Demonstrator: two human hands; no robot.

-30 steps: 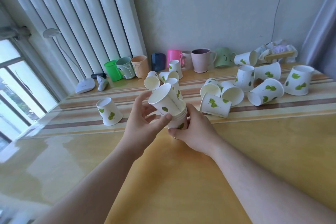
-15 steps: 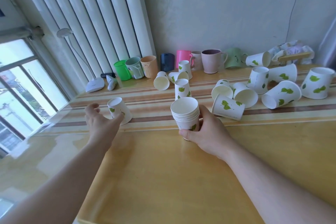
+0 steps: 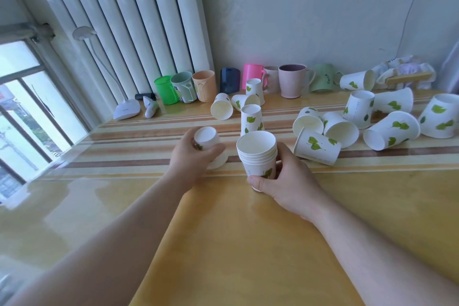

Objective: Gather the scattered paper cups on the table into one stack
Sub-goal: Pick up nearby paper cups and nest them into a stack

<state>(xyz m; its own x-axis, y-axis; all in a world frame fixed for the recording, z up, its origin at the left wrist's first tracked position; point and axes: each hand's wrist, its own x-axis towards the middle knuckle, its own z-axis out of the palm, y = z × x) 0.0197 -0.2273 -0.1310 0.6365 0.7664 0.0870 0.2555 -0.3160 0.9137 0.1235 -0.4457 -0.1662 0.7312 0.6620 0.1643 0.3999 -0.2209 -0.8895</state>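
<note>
Now gripping the upturned cup (image 3: 206,140) it reached for, the left hand (image 3: 192,156) must flip it into the stack (image 3: 258,156) grasped rightward by the right hand (image 3: 288,181).

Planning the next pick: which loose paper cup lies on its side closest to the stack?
The leaf-print cup just right of the stack, mouth toward the right hand. Other tipped cups lie farther back.

A single wide-angle head view looked forward and down from close above the table (image 3: 248,243), with both forearms rising from the bottom edge. It faced the wall (image 3: 310,7) across the upper frame, with a window (image 3: 22,112) at the left.
</note>
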